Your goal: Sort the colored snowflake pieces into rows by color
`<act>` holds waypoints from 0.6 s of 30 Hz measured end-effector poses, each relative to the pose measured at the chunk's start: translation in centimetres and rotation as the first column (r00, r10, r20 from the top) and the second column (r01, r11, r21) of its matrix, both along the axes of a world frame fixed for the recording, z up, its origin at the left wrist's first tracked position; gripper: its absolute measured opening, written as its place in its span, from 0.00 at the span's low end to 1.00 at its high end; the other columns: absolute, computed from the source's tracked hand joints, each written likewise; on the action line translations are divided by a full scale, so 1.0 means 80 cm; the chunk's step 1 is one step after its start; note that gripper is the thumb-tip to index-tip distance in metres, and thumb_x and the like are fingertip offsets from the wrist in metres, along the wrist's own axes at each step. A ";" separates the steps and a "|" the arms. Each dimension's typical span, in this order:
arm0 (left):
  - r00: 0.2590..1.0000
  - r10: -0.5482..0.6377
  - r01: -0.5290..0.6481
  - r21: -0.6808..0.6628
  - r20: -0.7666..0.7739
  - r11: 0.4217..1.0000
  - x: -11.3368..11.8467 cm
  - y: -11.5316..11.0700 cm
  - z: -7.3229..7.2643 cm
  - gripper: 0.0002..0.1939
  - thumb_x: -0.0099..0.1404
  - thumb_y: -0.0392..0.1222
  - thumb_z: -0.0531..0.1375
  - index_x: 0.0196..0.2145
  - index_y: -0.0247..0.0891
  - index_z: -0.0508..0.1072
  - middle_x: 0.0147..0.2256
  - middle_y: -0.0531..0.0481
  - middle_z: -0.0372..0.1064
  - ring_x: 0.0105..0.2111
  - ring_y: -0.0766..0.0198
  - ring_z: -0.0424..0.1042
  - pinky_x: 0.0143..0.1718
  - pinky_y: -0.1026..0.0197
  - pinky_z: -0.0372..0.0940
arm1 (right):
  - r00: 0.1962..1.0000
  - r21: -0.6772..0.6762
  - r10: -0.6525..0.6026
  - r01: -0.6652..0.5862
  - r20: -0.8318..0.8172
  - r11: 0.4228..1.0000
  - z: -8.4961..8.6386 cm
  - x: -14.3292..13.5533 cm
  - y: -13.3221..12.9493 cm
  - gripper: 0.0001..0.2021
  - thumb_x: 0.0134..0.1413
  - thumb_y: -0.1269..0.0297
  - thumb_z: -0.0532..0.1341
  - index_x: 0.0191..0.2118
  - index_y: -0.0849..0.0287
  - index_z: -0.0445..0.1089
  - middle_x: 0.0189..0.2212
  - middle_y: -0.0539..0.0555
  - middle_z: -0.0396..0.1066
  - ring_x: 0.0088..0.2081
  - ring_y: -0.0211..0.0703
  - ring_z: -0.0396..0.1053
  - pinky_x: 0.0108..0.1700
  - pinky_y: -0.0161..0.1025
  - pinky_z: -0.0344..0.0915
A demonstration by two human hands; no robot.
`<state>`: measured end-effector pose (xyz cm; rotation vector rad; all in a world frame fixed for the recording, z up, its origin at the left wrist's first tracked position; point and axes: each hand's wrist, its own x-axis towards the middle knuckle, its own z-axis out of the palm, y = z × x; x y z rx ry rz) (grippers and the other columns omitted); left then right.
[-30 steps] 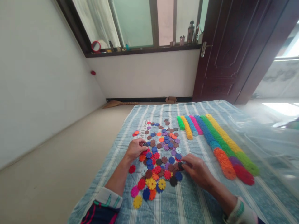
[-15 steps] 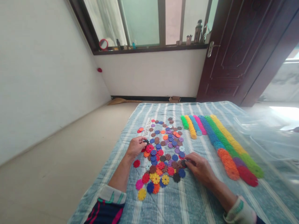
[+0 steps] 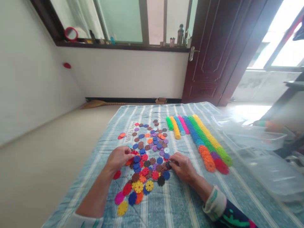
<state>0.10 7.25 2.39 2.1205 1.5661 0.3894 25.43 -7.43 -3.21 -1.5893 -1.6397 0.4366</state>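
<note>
Right hand (image 3: 183, 166): fingertips pinching black disc (image 3: 168, 165) | left hand (image 3: 119, 159): at red discs (image 3: 135, 153), grip hidden, cannot tell | loose discs (image 3: 152, 161): overlapping on cloth (image 3: 180, 202), mostly between hands | risk: dragging one may slide others; swung right cuff (image 3: 215, 202) may skew rows (image 3: 204, 136) | unclear: glare-hazed tubs (image 3: 273, 183); left cuff (image 3: 89, 220) cut off

Pretty plain room tbh: white wall (image 3: 133, 72) at 12, dark-framed window (image 3: 122, 20) above it around 11, another pale wall (image 3: 21, 82) between 9 and 10. Beige floor (image 3: 49, 139) near 8:30. Big reddish-brown door (image 3: 211, 47) between 1 and 2, super bright window (image 3: 286, 52) past it at 2, glare on the ground at 3.
</note>
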 end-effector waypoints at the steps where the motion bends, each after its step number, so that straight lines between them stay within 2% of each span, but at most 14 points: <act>1: 0.998 0.005 -0.005 -0.003 0.070 1.000 0.000 0.001 0.002 0.10 0.47 0.47 0.60 0.17 0.38 0.69 0.16 0.56 0.65 0.21 0.66 0.63 0.25 0.65 0.54 | 1.000 0.008 -0.004 0.004 -0.003 1.000 0.000 0.000 0.002 0.08 0.49 0.76 0.60 0.33 0.59 0.74 0.28 0.51 0.68 0.31 0.37 0.66 0.35 0.33 0.60; 3: 0.983 0.022 -0.024 0.009 0.180 1.000 0.002 0.000 0.009 0.11 0.47 0.49 0.60 0.18 0.38 0.69 0.17 0.56 0.65 0.21 0.66 0.62 0.25 0.65 0.55 | 1.000 0.040 -0.015 0.015 -0.009 0.999 -0.003 0.000 0.005 0.07 0.48 0.76 0.60 0.32 0.59 0.74 0.28 0.51 0.68 0.31 0.37 0.66 0.35 0.33 0.60; 6: 0.965 0.002 -0.002 0.000 0.261 1.000 0.016 -0.015 0.028 0.13 0.48 0.51 0.60 0.20 0.37 0.70 0.18 0.56 0.64 0.21 0.66 0.61 0.26 0.65 0.56 | 0.999 0.098 -0.028 0.031 -0.023 0.995 -0.007 -0.002 0.009 0.07 0.48 0.77 0.61 0.31 0.59 0.74 0.27 0.51 0.69 0.31 0.38 0.66 0.36 0.34 0.60; 9: 0.947 -0.059 0.082 -0.060 0.315 0.995 0.046 -0.043 0.045 0.13 0.50 0.52 0.60 0.22 0.37 0.71 0.19 0.56 0.65 0.22 0.67 0.62 0.26 0.65 0.57 | 0.996 0.131 -0.043 0.053 -0.082 0.990 -0.006 -0.004 0.011 0.07 0.49 0.74 0.61 0.33 0.58 0.74 0.28 0.51 0.71 0.30 0.38 0.67 0.35 0.34 0.61; 11: 0.931 -0.154 0.196 -0.097 0.332 0.976 0.070 -0.064 0.050 0.13 0.51 0.50 0.59 0.22 0.37 0.71 0.20 0.56 0.65 0.22 0.67 0.62 0.26 0.65 0.58 | 0.984 0.131 -0.049 0.072 -0.172 0.989 -0.002 -0.006 0.010 0.07 0.50 0.71 0.61 0.36 0.58 0.75 0.27 0.50 0.72 0.29 0.37 0.67 0.34 0.34 0.62; 14: 0.899 -0.268 0.319 -0.100 0.345 0.942 0.102 -0.087 0.045 0.12 0.53 0.48 0.58 0.22 0.37 0.71 0.21 0.55 0.66 0.24 0.66 0.64 0.28 0.65 0.59 | 0.955 0.111 -0.018 0.053 -0.295 0.992 0.007 -0.008 0.007 0.07 0.50 0.68 0.62 0.37 0.59 0.75 0.25 0.49 0.72 0.26 0.36 0.66 0.30 0.32 0.61; 18: 0.881 -0.335 0.385 -0.096 0.333 0.918 0.120 -0.096 0.027 0.12 0.55 0.48 0.56 0.24 0.37 0.72 0.23 0.53 0.68 0.26 0.65 0.66 0.29 0.64 0.60 | 0.954 0.108 0.010 0.024 -0.299 0.994 0.015 -0.008 0.005 0.06 0.51 0.71 0.60 0.30 0.59 0.75 0.23 0.47 0.71 0.26 0.34 0.65 0.30 0.31 0.60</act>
